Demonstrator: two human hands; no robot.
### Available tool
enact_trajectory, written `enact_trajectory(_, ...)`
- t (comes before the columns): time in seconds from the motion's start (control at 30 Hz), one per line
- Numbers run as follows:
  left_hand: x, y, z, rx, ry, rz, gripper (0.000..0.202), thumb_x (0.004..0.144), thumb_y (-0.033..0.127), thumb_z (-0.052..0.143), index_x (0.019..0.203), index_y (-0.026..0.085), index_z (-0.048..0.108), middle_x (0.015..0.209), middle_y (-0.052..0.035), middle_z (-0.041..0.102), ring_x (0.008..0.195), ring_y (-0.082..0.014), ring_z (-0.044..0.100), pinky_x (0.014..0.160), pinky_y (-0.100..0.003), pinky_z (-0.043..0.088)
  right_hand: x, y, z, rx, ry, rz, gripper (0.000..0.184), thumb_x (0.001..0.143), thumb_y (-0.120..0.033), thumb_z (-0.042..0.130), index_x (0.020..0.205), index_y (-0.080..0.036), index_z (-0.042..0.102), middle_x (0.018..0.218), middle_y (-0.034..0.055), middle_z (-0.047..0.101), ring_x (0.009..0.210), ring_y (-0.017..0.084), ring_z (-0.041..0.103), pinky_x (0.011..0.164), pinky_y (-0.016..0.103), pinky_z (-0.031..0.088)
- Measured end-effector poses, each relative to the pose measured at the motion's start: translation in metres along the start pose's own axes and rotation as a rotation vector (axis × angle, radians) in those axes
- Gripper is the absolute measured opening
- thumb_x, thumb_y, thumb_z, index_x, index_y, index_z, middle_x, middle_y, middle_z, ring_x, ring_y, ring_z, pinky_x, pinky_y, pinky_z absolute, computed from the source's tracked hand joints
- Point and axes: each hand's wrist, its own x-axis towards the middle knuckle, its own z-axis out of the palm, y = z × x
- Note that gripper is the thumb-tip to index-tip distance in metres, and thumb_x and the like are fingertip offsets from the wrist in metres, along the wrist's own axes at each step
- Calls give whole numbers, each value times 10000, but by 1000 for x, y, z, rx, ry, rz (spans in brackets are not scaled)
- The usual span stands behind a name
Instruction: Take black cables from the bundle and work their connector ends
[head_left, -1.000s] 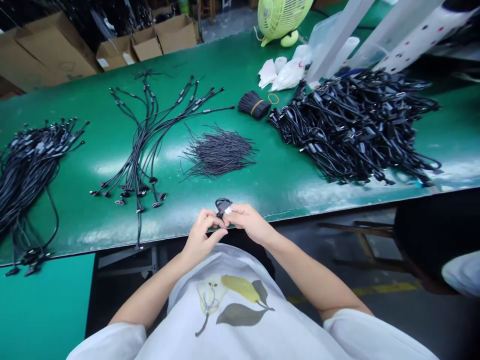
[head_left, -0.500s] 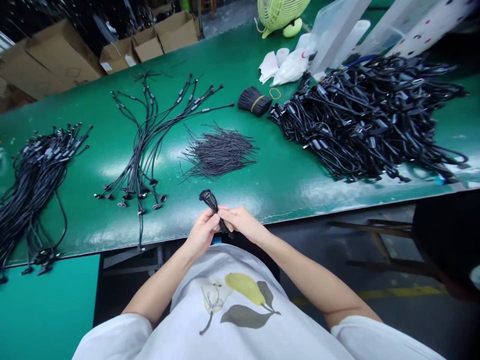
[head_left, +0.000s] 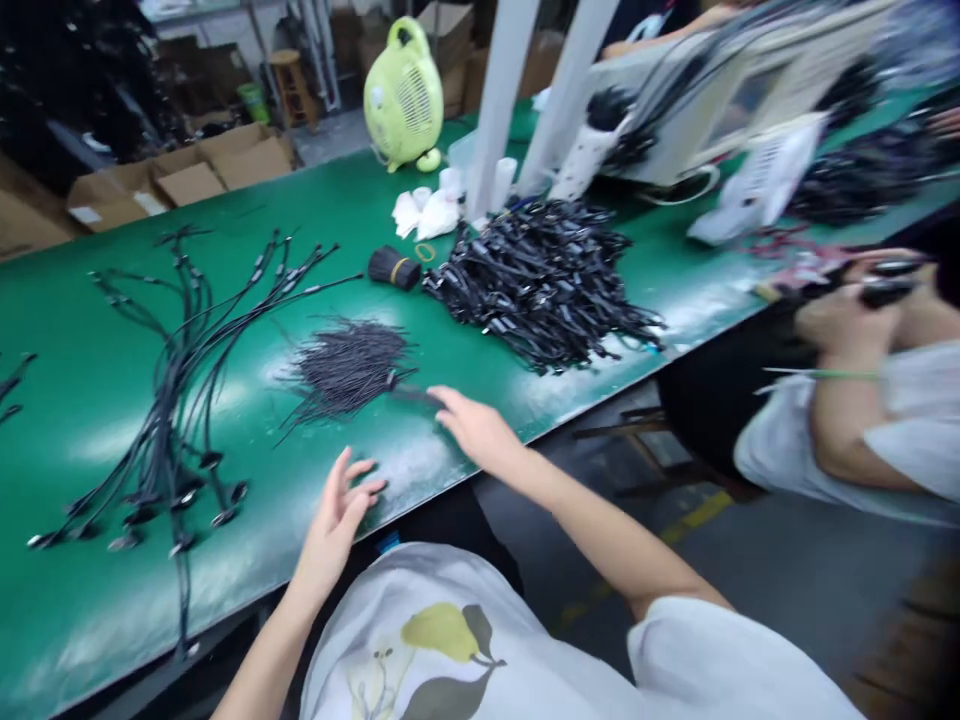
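Observation:
My left hand [head_left: 341, 510] hovers over the near edge of the green table [head_left: 82, 420], fingers spread and holding nothing. My right hand [head_left: 472, 428] reaches forward over the table, with its fingertips on a short folded black cable [head_left: 414, 396] that is blurred by motion. That cable lies just right of a loose heap of thin black ties [head_left: 341, 365]. A large pile of black cables [head_left: 540, 275] sits further back and to the right of my right hand. Several long cables [head_left: 187, 380] are laid out in a fan to the left.
A banded bundle of ties [head_left: 394, 267] and white wrappers [head_left: 424, 212] lie behind the heap. A green fan [head_left: 405, 95], white posts [head_left: 502, 90] and cardboard boxes [head_left: 187, 180] stand at the back. Another person [head_left: 847, 400] sits close on the right, handling a cable.
My hands have come apart: the left has let go and opened, and the right has carried the folded cable forward over the table. My view has swung to the right.

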Motion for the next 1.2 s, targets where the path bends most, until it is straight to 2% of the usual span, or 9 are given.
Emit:
enact_trajectory(0.17, -18, -23, -60, 532, 225, 76, 482, 866, 590, 540, 1187, 238, 612, 1113, -84, 675, 1108, -289, 602, 1023, -481, 398, 87, 101, -119, -393, 448, 260, 391, 997, -263, 345, 1314, -89, 495, 1257, 197, 575, 1167, 262, 544, 1006, 429, 424)
enact_trajectory(0.3, -41, -27, -85, 668, 375, 176, 411, 914, 525, 486, 1171, 231, 615, 1107, -82, 673, 1056, -267, 622, 959, -432, 449, 130, 119, -151, -562, 469, 332, 575, 1020, -432, 239, 1150, -16, 615, 1016, 241, 622, 997, 235, 579, 877, 438, 444)
enact_trajectory(0.43, -55, -11, -116, 812, 556, 257, 329, 958, 407, 448, 1172, 214, 608, 1110, -81, 664, 1013, -231, 633, 937, -372, 462, 126, 94, -125, -484, 549, 224, 614, 969, -536, 321, 1175, -60, 650, 1150, 368, 544, 1149, 429, 508, 862, 655, 360)
enact_trajectory(0.5, -50, 4, -145, 906, 680, 290, 326, 962, 367, 444, 1210, 203, 580, 1137, -90, 646, 1020, -229, 626, 934, -362, 468, 115, 79, -106, -406, 627, 50, 543, 963, -531, 286, 1313, -241, 583, 1239, 276, 547, 1237, 405, 472, 935, 635, 369)
enact_trajectory(0.6, -32, 26, -190, 1188, 838, 193, 372, 956, 323, 455, 1280, 152, 519, 1180, -142, 603, 1100, -273, 568, 977, -403, 435, 94, 48, -71, -218, 323, -172, 401, 959, -493, 323, 1237, -399, 596, 1123, 144, 621, 1182, 379, 532, 930, 600, 447)
enact_trajectory(0.67, -14, 35, -206, 1317, 793, 62, 349, 942, 346, 508, 1215, 134, 560, 1118, -158, 616, 1084, -307, 555, 954, -421, 431, 81, 26, -45, -150, 126, -227, 314, 951, -445, 370, 1123, -416, 630, 1093, 108, 632, 1078, 371, 597, 877, 575, 494)
enact_trajectory(0.93, 15, 19, -203, 1334, 635, -6, 249, 944, 290, 527, 1101, 108, 592, 1098, -190, 592, 1039, -322, 542, 899, -415, 410, 76, -30, 27, -36, -301, -401, 296, 950, -377, 394, 945, -272, 671, 1023, 72, 690, 915, 242, 680, 790, 403, 565)
enact_trajectory(1.07, 20, 18, -210, 1208, 613, -10, 337, 884, 294, 635, 1167, 122, 573, 1038, -155, 637, 1024, -316, 573, 890, -400, 424, 108, -69, 56, -42, -417, -550, 330, 976, -354, 373, 973, -220, 675, 1050, 78, 680, 922, 217, 671, 806, 364, 555)
enact_trajectory(1.2, 26, 30, -220, 1070, 551, 41, 389, 778, 188, 714, 1147, 172, 596, 966, -87, 682, 943, -259, 627, 844, -337, 469, 151, -146, 99, -180, -443, -701, 351, 967, -192, 336, 1171, -135, 616, 1179, 149, 630, 1003, 255, 649, 828, 382, 538)
